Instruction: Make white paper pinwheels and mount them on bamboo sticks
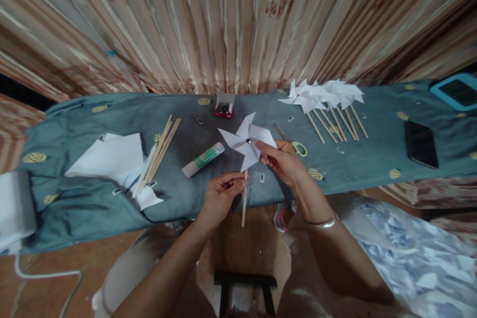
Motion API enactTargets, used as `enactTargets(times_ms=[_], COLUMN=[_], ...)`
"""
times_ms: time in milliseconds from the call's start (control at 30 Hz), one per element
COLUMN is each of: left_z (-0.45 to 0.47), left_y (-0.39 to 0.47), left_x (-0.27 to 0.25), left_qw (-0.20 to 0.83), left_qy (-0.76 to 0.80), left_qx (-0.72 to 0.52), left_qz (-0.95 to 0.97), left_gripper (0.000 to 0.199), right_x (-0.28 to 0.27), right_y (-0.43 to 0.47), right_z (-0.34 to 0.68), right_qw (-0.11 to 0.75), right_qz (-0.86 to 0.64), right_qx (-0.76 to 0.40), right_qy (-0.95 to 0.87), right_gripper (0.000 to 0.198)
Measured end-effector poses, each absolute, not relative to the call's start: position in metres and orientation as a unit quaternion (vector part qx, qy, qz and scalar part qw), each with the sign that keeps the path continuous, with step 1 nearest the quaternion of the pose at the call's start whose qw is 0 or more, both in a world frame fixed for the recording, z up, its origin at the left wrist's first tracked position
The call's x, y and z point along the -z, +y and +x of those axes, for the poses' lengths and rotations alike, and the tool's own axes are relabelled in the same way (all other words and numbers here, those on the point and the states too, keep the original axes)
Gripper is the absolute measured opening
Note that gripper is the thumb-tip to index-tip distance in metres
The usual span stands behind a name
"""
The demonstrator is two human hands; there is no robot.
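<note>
A white paper pinwheel (pixel 246 134) with a dark pin at its centre is held up over the near edge of the table. Its wooden stick (pixel 244 203) points down, pinched by my left hand (pixel 223 194) just below the blades. My right hand (pixel 283 159) grips a right-hand blade between thumb and fingers; a silver bangle circles that wrist. Just beyond the right hand lie scissors (pixel 299 148) with pale green handles, partly hidden by it. To the left of the pinwheel rests a green and white glue tube (pixel 203 159). A small red box (pixel 224 108) of dark pins stands open behind.
White paper pieces (pixel 108 156) and several loose wooden sticks (pixel 158 154) lie at left. Several finished pinwheels (pixel 328 95) are grouped at back right. A black phone (pixel 421 144) and a blue-framed device (pixel 456 90) lie far right. Curtains (pixel 223 25) hang behind the cloth-covered table (pixel 365 154).
</note>
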State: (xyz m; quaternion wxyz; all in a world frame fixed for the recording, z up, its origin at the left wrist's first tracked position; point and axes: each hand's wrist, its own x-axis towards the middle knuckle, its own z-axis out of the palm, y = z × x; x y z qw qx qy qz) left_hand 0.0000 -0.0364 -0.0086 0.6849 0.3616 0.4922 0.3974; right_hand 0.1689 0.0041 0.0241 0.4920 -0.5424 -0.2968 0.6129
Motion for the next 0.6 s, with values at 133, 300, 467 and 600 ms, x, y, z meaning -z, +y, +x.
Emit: enactTargets(times_ms=[133,300,467,600], left_z=[-0.0005,0.0001,0.0009,0.0008], left_y=[-0.0363,-0.0361,-0.0359,-0.0358], left_x=[0.0081,0.0060,0.0041,0.0045], left_qw=[0.684,0.688,0.688,0.685], left_qy=[0.487,0.481,0.487,0.491], left_qx=[-0.399,-0.402,-0.401,-0.400], left_qz=[0.368,0.365,0.360,0.361], left_gripper=[0.025,0.025,0.029,0.026], right_x=[-0.0247,-0.0247,-0.0238,-0.0217], right_y=[0.0036,0.0034,0.0025,0.0018], right_z=[0.1672,0.1654,0.1650,0.1645], right_qw=[0.494,0.493,0.497,0.493], right_qz=[-0.539,-0.538,-0.530,-0.525], right_qx=[-0.616,-0.620,-0.621,-0.621], right_qy=[-0.293,-0.289,-0.294,-0.310], right_gripper=[0.033,0.035,0.035,0.034])
